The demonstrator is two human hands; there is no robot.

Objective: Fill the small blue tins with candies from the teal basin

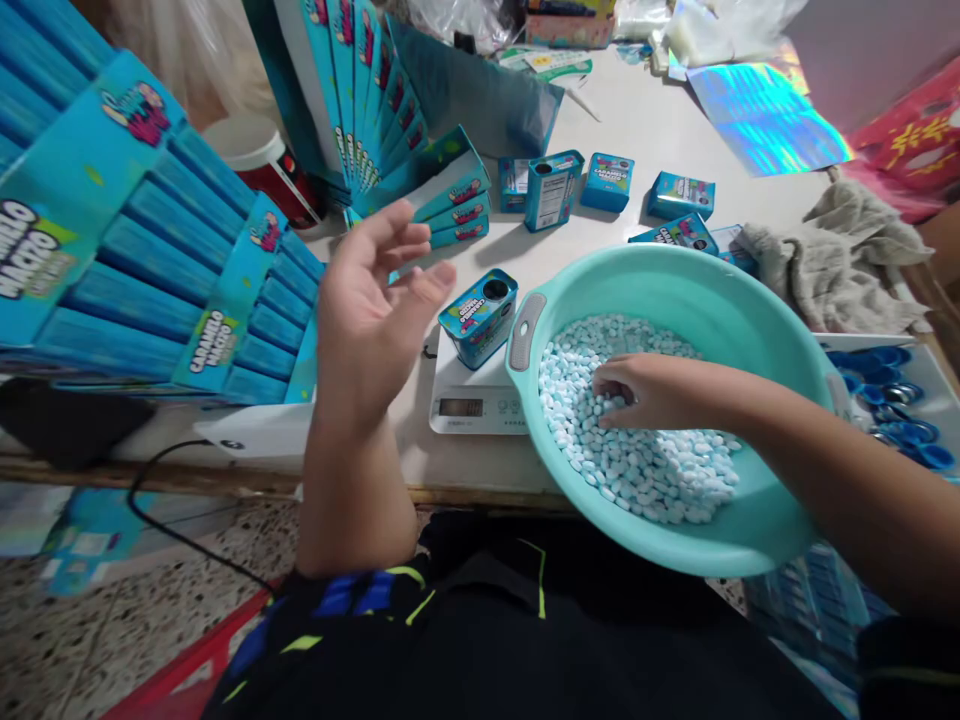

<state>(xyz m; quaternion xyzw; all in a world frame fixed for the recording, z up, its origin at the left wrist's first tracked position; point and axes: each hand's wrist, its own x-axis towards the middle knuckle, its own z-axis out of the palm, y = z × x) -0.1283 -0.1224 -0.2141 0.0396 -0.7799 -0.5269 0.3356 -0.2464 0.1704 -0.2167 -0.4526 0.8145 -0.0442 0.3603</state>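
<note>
In the head view, the left hand (375, 310) is raised, released and bare, its fingers loosely bent and the thumb reaching to the right. Just beside that thumb, to its right and a little lower, a blue tin (474, 335) stands upright on a white scale (480, 390). The long axis of the tin's top slants away and rightward from the left hand, with the round hole at the far end, the one towards the basin (757, 300). The left hand is the nearer of the two; the basin's rim comes between the tin and the right hand (652, 390).

The right hand has its fingers curled down among pale blue and white candies (660, 480) in the basin; I cannot tell whether it grips any.

As for writing, the tin reads "CARAMELO" above a second word that looks like "MACITO". The same words appear on the large blue carton (146, 230) left of the left hand; its pink logo is too stylised to read surely. Beyond the left hand, to its right, more blue tins (607, 182) stand on the table (630, 90). The scale's digits are too faint to make out.
</note>
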